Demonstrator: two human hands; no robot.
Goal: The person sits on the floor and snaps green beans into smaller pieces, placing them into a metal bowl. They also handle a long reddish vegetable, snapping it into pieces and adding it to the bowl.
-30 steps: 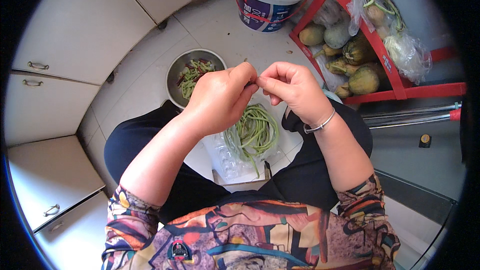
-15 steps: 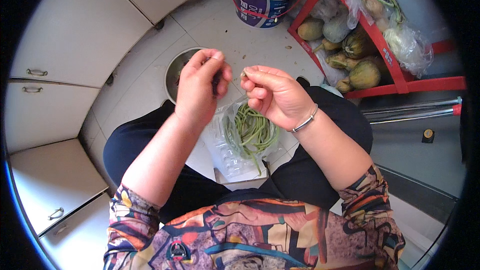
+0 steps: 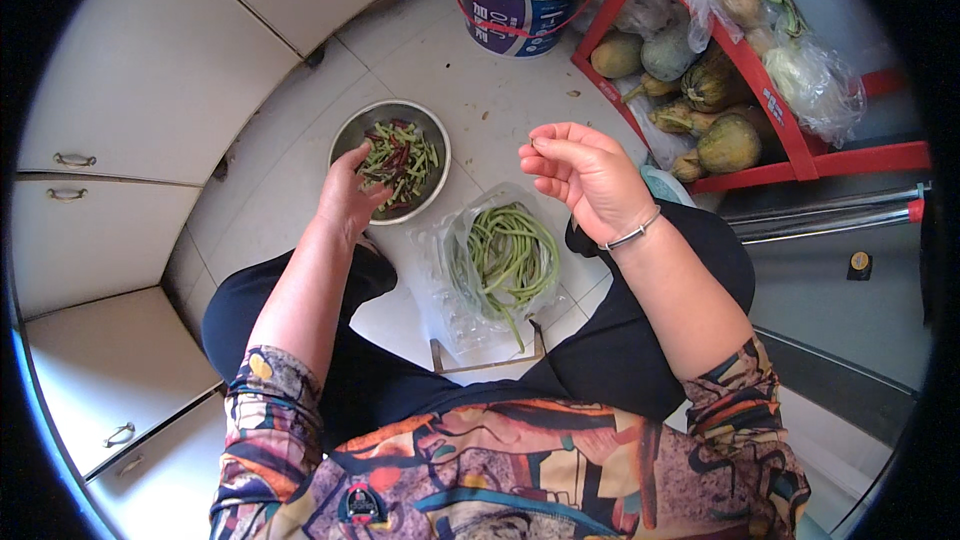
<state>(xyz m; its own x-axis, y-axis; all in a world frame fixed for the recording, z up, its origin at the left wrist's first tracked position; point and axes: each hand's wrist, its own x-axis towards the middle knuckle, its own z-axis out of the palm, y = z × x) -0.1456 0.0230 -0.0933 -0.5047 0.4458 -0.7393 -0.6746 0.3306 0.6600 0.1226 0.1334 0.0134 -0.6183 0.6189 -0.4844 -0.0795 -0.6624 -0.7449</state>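
Observation:
My left hand (image 3: 350, 192) is over the near left rim of a metal bowl (image 3: 385, 114), its fingers spread and nothing seen in them. Cut pieces of green and dark red bean (image 3: 408, 165) lie in the bowl. To the right, my right hand (image 3: 590, 175) is raised above the floor with thumb and forefinger pinched together. A tiny dark bit shows at those fingertips, too small to name. Between my legs, long green beans (image 3: 515, 255) lie coiled in an open clear plastic bag (image 3: 457, 250).
A white bucket (image 3: 530, 15) with a red handle and plant scraps stands at the far side. Right of it, a red rack (image 3: 795, 135) holds pumpkins (image 3: 728, 145) and bagged vegetables. White cabinets (image 3: 130, 60) line the left. Small scraps dot the tiled floor (image 3: 490, 100).
My left hand has moved down and left to the bowl and opened, uncovering the cut beans. My right hand has shifted right, away from it, still pinched.

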